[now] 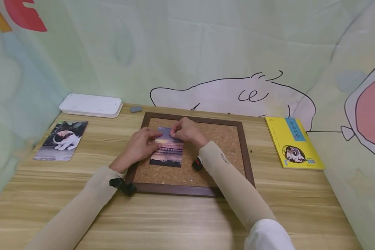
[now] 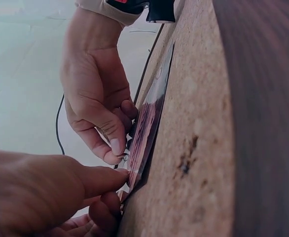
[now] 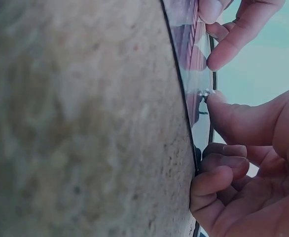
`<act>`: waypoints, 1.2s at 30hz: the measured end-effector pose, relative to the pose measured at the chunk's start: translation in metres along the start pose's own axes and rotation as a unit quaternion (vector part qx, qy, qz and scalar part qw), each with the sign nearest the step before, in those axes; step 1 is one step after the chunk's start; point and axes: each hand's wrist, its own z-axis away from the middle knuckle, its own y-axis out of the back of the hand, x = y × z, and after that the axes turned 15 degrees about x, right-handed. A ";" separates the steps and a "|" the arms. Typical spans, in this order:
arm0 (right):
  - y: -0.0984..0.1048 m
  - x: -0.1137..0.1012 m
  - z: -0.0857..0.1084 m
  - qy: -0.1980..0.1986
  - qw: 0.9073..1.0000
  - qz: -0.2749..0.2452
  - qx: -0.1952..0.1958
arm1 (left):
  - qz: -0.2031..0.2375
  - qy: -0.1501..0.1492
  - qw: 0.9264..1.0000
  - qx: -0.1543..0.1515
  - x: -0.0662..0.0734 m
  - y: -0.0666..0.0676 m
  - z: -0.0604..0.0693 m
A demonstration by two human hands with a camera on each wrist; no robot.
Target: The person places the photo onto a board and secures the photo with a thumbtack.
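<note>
Below a pale printed backdrop (image 1: 190, 45), a wood-grain table (image 1: 137, 215). On it, brown-framed cork board (image 1: 228, 139), flat, longer sides across the person's front. Yellow book (image 1: 295, 143) to the board's right; white case (image 1: 90, 105) off its far left corner. Cat photo (image 1: 62, 140) out by the table's left side.

Sunset photo (image 1: 170, 150) on the board's left half, face up, roughly square with the frame. Long axis runs near to far: sky end toward the backdrop, dark shoreline end toward the person.

Left hand (image 1: 138, 147) at the photo's left edge. Thumb and forefinger parted a little, tips resting on its face; whether they also grip the edge, I cannot tell from where I stand. Right hand (image 1: 190, 131) over the sky end, right side: thumb and forefinger pinched together, other fingers curled just beside the photo's edge.

Smallest: a clear pin (image 3: 204, 92) in that pinch, close over the photo's surface.
</note>
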 end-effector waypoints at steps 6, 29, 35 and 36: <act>0.000 -0.001 0.001 -0.004 1.000 0.005 0.014 | -0.002 0.001 1.000 0.000 0.001 0.000 0.000; 0.001 -0.005 -0.002 -0.025 0.999 -0.024 0.036 | 0.001 -0.007 1.000 0.006 0.001 -0.001 -0.001; 0.001 -0.003 -0.001 -0.025 0.999 -0.035 0.031 | 0.004 -0.005 1.000 0.004 -0.001 -0.002 -0.001; 0.001 -0.003 -0.001 -0.025 0.999 -0.036 0.030 | 0.004 -0.005 1.000 0.003 -0.001 -0.002 -0.001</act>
